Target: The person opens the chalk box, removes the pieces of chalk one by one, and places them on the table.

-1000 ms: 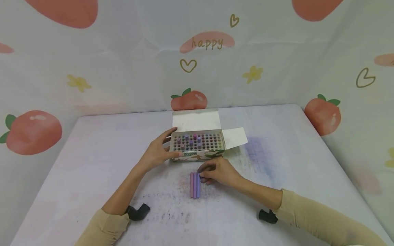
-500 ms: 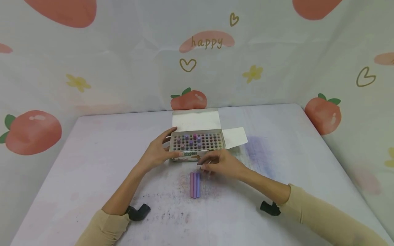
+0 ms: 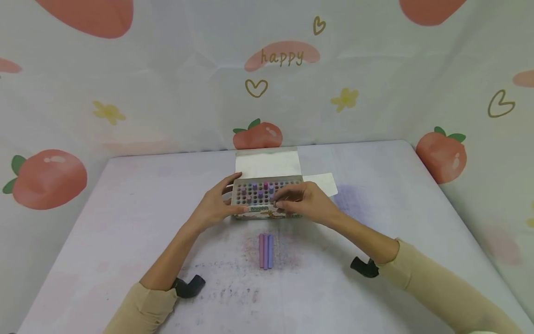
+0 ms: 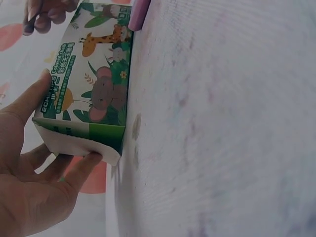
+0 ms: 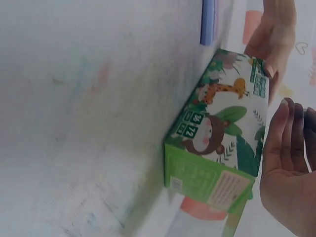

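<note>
A chalk box [image 3: 260, 212] with its lid raised stands on the table, its holed rack holding several chalk sticks in purple, pink and magenta [image 3: 265, 185]. My left hand [image 3: 215, 202] grips the box's left end, thumb at the front edge and index finger at the back corner. Over the front right of the rack, my right hand [image 3: 306, 202] pinches a thin chalk stick, which looks dark in the left wrist view [image 4: 31, 20]; fingers hide most of it in the head view. Three sticks lie side by side before the box: pink [image 3: 261, 251], purple [image 3: 265, 251] and blue [image 3: 270, 251].
The raised lid [image 3: 268, 163] leans behind the rack, and a white side flap [image 3: 322, 183] sticks out to the right. Chalk smudges mark the white tabletop [image 3: 225, 292]. A printed cloth [image 3: 175, 83] hangs behind the table.
My right hand has moved from beside the sticks on the table up and over the box's front right, carrying a chalk stick. The left hand stays on the box.
</note>
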Available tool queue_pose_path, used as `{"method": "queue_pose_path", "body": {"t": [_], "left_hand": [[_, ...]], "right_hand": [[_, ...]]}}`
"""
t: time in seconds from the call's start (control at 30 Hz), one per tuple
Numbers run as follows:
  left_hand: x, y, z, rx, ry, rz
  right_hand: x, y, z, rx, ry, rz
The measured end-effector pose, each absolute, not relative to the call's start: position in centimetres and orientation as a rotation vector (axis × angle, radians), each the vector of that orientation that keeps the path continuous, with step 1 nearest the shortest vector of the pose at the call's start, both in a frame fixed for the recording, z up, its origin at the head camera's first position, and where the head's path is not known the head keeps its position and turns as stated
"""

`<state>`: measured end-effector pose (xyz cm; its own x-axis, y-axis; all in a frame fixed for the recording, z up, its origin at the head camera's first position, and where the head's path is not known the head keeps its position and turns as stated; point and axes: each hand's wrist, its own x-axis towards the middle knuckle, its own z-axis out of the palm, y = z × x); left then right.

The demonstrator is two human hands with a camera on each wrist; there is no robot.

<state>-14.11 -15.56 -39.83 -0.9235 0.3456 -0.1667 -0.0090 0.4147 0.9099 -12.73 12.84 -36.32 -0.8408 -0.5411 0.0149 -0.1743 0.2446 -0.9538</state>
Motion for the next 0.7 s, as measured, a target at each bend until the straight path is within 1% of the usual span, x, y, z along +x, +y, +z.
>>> {"method": "queue_pose_path", "body": {"t": [0.37, 0.7], "left_hand": [[-14.1, -15.6, -39.7, 0.297, 2.350, 1.515], [-14.1, -15.5, -39.6, 0.271, 2.328, 1.516]], "right_hand": [[-14.6, 12.7, -36.4, -0.685, 2.279, -1.570], [-15.3, 12.6, -36.8, -0.677, 2.359, -1.496]]}}
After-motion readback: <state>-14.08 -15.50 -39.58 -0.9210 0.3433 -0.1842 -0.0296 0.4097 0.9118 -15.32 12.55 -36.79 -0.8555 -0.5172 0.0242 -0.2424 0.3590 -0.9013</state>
